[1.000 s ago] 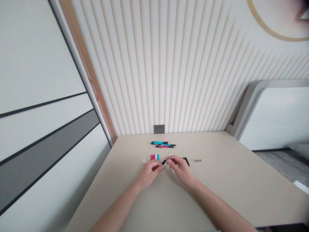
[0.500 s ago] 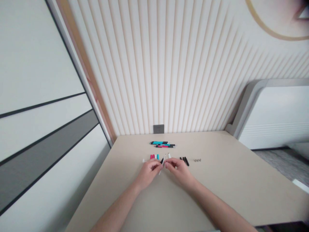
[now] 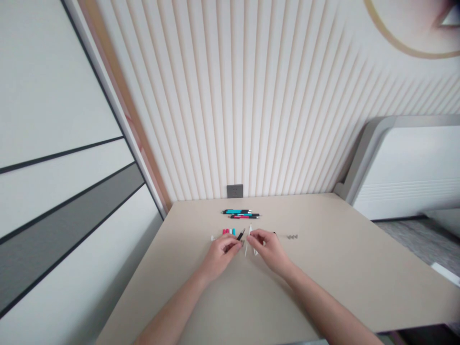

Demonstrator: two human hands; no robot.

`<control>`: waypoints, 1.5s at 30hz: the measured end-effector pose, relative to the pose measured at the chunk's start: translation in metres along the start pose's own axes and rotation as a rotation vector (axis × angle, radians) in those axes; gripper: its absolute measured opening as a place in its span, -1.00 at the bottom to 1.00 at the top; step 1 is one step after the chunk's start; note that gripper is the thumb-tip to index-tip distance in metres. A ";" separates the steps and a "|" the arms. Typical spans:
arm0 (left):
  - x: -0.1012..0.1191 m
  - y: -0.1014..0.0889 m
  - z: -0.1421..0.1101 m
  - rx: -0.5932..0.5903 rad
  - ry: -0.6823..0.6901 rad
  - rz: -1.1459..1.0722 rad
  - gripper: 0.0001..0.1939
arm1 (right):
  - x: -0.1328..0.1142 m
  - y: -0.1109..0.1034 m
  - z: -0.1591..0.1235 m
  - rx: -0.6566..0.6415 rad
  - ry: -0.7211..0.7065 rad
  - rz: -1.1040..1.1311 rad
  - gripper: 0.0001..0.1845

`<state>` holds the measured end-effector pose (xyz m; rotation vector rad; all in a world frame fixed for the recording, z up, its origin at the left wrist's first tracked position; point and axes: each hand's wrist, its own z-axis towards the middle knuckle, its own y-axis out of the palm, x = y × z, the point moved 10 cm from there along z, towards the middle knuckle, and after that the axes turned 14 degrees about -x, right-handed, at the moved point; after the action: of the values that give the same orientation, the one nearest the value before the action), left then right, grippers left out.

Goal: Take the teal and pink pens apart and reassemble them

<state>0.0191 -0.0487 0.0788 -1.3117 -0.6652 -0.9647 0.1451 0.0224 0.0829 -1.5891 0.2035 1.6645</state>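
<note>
Left hand (image 3: 220, 255) pinches a slim black pen barrel (image 3: 240, 234), angled toward a thin white tube (image 3: 248, 241) by the half-curled right hand (image 3: 270, 250), its grip unclear.

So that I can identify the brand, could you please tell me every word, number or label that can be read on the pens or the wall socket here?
No text can be read anywhere in this view.
The pens lying together: too small to show any printing.
The black pen part at the left hand: too small and blurred to read.
The wall socket: no legible marks.
</note>
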 end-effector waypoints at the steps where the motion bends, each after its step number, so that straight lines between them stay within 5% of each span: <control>1: 0.000 -0.005 -0.001 0.032 -0.001 0.003 -0.76 | 0.004 -0.010 0.000 0.037 0.024 0.003 -0.62; 5: -0.003 -0.033 -0.008 0.184 -0.001 0.001 -0.75 | 0.028 -0.041 -0.003 0.112 0.202 -0.175 -0.60; 10: -0.011 -0.068 -0.021 0.380 -0.029 -0.008 -0.73 | 0.043 -0.038 -0.004 0.045 0.411 -0.500 -0.70; 17: -0.007 -0.064 -0.019 0.359 -0.005 0.099 -0.76 | 0.048 -0.022 0.003 -0.031 0.564 -0.694 -0.70; 25: 0.002 -0.055 -0.016 0.298 0.047 0.229 -0.78 | 0.031 -0.019 0.006 -0.010 0.418 -0.771 -0.59; 30: 0.001 -0.049 -0.013 0.257 0.046 0.246 -0.76 | 0.023 0.006 0.012 -0.116 0.234 -0.713 -0.69; 36: 0.003 -0.039 -0.010 0.195 0.046 0.250 -0.75 | 0.022 0.021 0.017 -0.137 0.206 -0.711 -0.75; 45: 0.005 -0.034 -0.008 0.152 0.033 0.224 -0.76 | 0.015 0.010 0.012 -0.089 0.139 -0.675 -0.67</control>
<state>-0.0089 -0.0567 0.0983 -1.2049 -0.5427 -0.7383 0.1314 0.0289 0.0680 -1.6017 -0.3142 1.0509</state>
